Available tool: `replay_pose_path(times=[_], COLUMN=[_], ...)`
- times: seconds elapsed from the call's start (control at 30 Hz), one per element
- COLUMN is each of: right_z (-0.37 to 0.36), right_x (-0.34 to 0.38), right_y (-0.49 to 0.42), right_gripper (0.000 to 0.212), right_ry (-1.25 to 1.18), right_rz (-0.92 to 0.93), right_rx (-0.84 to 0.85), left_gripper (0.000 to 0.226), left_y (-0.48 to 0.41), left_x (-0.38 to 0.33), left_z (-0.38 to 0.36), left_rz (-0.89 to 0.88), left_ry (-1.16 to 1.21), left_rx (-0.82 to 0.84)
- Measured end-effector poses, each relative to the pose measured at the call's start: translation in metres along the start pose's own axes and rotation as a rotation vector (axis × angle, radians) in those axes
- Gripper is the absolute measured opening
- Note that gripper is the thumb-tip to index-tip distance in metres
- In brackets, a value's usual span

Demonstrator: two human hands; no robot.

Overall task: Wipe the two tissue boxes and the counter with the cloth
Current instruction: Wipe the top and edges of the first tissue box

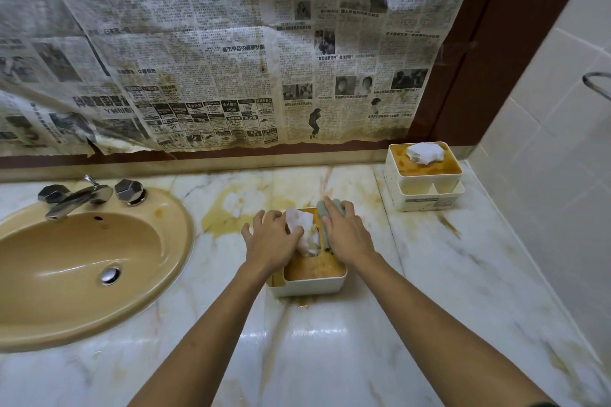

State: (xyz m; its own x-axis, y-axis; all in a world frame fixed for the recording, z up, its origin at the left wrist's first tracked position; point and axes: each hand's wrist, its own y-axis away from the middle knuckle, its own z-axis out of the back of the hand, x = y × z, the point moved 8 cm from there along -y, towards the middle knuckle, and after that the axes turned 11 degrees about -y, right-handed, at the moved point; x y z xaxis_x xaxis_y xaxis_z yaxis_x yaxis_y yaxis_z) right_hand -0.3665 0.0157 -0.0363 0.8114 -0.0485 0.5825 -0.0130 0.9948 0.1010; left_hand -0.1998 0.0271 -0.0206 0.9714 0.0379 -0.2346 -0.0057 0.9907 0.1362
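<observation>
Head view: the left hand (pixel 269 241), fingers spread, rests on the near tissue box (pixel 310 284) at mid counter (pixel 330 340); the right hand (pixel 345 233) curls its fingers, close together, over the grey cloth (pixel 325 210) on top. I judge the box light and likely to slide; better to hold its side walls.

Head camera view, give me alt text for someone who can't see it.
A right hand holds a grey cloth on the stained near tissue box; the left hand rests on the box. A second tissue box stands back right on the marble counter, sink left.
</observation>
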Motion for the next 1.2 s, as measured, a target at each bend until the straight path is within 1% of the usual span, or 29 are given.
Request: replay_pose_path(times=[0.17,0.3,0.37,0.43,0.53,0.63,0.7,0.9,0.97,1.2], right_z=[-0.003,-0.007,-0.009,-0.008,-0.005,-0.003,-0.003,-0.009,-0.008,0.001], right_x=[-0.006,-0.011,-0.011,-0.011,-0.009,-0.005,-0.003,-0.009,-0.01,0.004], right_y=[0.01,0.048,0.064,0.063,0.034,0.006,0.004,0.064,0.067,-0.004], right_gripper=[0.053,0.054,0.055,0.055,0.055,0.055,0.055,0.056,0.056,0.056], right_ry=[0.046,0.072,0.076,0.075,0.067,0.05,0.071,0.11,0.114,0.114], right_rz=[0.001,0.011,0.006,-0.002,-0.011,-0.023,-0.03,-0.011,-0.014,-0.016], right_rx=[0.029,0.034,0.043,0.043,0.027,0.041,0.056,0.092,0.096,0.077], left_gripper=[0.044,0.03,0.027,0.036,0.048,0.049,0.048,0.049,0.05,0.052], left_y=[0.002,0.007,0.008,0.008,0.006,0.006,0.006,0.005,0.007,0.01], left_x=[0.004,0.007,0.008,0.007,0.005,0.005,0.005,0.005,0.003,-0.001], left_z=[0.004,0.007,0.008,0.008,0.006,0.004,0.003,0.002,0.002,0.005], left_rz=[0.011,0.061,0.065,0.05,0.024,0.02,0.024,0.026,0.012,0.007], left_ry=[0.028,0.03,0.023,0.005,-0.024,-0.045,-0.049,-0.037,-0.067,-0.136], left_rx=[0.082,0.108,0.111,0.108,0.104,0.103,0.108,0.087,0.063,0.027])
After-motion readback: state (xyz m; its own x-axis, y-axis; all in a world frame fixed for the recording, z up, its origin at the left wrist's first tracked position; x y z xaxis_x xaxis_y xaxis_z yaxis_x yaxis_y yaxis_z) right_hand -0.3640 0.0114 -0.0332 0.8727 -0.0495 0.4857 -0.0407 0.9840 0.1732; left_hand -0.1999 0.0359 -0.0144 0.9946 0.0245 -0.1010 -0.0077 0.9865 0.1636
